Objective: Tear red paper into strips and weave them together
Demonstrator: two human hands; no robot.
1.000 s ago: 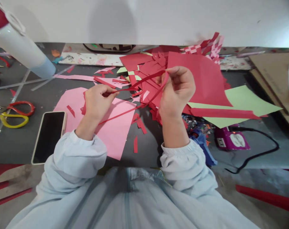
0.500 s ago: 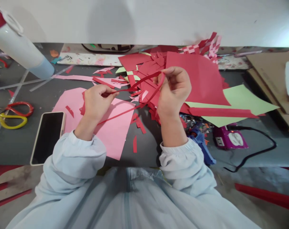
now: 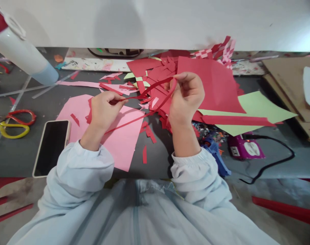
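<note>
A long thin red paper strip (image 3: 155,86) is stretched between my two hands above the dark table (image 3: 22,153). My left hand (image 3: 104,109) is closed, pinching the strip's ends over a pink paper sheet (image 3: 119,136). My right hand (image 3: 187,97) is closed too, fingers curled round the strip where it bends back in a loop. Behind my right hand lies a pile of red paper sheets and scraps (image 3: 211,85).
A phone (image 3: 51,147) lies face up at the left, with red and yellow scissors (image 3: 14,122) beyond it and a white bottle (image 3: 19,51) at the far left. A light green sheet (image 3: 257,109), a blue glue gun (image 3: 216,153), a purple socket (image 3: 244,148) with black cable and cardboard (image 3: 293,85) lie right.
My right hand has shifted slightly left with the looped strip. My left hand has hardly moved.
</note>
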